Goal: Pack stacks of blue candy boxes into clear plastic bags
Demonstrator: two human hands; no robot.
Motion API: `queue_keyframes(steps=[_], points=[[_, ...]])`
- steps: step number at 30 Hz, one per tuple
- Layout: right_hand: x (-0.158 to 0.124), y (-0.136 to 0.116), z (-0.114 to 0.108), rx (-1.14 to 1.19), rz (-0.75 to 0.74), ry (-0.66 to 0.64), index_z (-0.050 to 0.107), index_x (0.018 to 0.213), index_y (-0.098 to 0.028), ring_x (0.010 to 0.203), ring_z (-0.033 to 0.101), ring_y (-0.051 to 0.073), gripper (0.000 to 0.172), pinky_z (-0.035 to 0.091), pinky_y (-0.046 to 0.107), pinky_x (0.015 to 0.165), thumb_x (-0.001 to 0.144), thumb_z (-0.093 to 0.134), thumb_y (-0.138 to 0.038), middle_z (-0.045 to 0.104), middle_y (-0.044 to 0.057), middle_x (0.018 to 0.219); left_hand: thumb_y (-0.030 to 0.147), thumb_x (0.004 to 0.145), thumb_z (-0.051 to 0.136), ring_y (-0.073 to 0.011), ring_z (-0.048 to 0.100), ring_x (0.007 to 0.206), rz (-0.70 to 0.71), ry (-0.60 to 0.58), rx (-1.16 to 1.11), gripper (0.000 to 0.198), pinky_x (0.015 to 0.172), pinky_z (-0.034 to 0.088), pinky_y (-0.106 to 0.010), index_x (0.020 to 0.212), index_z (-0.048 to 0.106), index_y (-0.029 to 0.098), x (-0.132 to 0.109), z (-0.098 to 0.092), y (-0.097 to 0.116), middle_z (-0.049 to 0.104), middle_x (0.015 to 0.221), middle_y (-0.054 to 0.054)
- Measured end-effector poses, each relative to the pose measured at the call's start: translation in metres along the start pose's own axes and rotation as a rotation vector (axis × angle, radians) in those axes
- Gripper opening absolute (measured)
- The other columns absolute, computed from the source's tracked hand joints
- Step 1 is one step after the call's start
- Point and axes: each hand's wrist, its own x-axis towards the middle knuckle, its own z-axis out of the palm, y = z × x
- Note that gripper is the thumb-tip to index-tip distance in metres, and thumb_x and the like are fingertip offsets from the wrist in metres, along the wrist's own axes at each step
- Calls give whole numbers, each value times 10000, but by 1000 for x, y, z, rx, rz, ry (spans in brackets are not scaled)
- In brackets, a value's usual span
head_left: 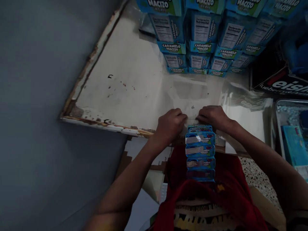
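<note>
My left hand point(171, 123) and my right hand point(214, 116) face each other over the front edge of the table, fingers pinched. Between them runs what looks like the thin edge of a clear plastic film point(192, 119), held at both ends. Just below my hands, a row of small blue candy boxes point(200, 150) labelled "Caramelo Macizo" lies against my body, over the red apron point(231, 166). Shiny reflections show on the boxes' faces. The fingertips are partly hidden, and the film is hard to make out.
Stacked blue candy packs point(202, 46) stand at the back of the worn white table point(125, 70). To the right are a black printed box point(279, 80), loose clear plastic point(243, 96) and a tray point(276, 128) with a blue box in it. A wall point(43, 96) lies left.
</note>
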Motion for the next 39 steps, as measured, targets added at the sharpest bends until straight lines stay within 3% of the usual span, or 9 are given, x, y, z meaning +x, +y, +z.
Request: queue_keyframes(steps=[3,8,10,13,18,21,28,34,39], points=[[-8,-1,-5,-80,-54,-29,738,953,-190,899,634,175,141,238,308,660,1042,660,-266,773,48,1016,172,986,613,-220,671,803,88,118,20,217,665,480,-327,873,798,188,-5,6,4,729,827,-79],[-17,0,-13,-50,-17,-120,749,947,-184,877,654,173,142,280,303,673,1030,635,-204,785,51,1015,235,1020,630,-168,690,778,174,206,-262,193,708,528,-285,935,793,175,-7,9,5,736,823,-61],[-22,-3,-17,-16,52,-166,759,948,-184,861,665,175,134,294,300,673,1010,641,-184,792,55,1015,232,1026,609,-179,684,791,203,189,-243,208,717,527,-294,951,791,169,-6,5,6,725,829,-70],[-33,-10,-24,2,137,-208,765,914,-187,795,661,175,154,298,298,655,966,631,-129,794,55,938,175,978,603,-223,664,793,187,119,-5,188,666,472,-328,902,774,185,-9,-10,13,709,820,-75],[-45,-17,-30,24,219,-170,770,850,-189,731,642,179,189,289,303,643,917,615,-103,785,60,858,94,872,650,-237,662,755,-54,-103,193,122,554,297,-340,837,700,200,-20,-28,28,722,839,-62],[-48,-18,-34,50,286,-103,779,821,-192,695,619,164,200,290,296,642,887,612,-105,771,46,811,161,918,639,-212,662,720,-131,-103,96,99,558,275,-319,858,697,215,-16,-33,32,732,842,-44],[-70,-37,-52,213,301,143,770,773,-205,626,616,136,159,344,275,624,852,642,-151,727,-2,696,150,935,586,-192,657,696,-62,201,84,159,563,288,-317,807,656,214,-22,-52,53,724,781,-31],[-95,-67,-48,195,330,479,775,796,-228,684,703,171,165,459,292,669,877,635,-190,785,17,767,149,965,626,-174,712,773,-142,506,-59,152,701,509,-280,843,699,203,-36,-47,73,739,812,-31],[-104,-82,-42,385,420,607,795,798,-240,616,699,152,71,496,281,618,839,737,-234,765,-14,691,138,919,706,-147,750,784,-108,509,-333,109,741,593,-262,864,761,213,-32,-59,70,781,851,-3]])
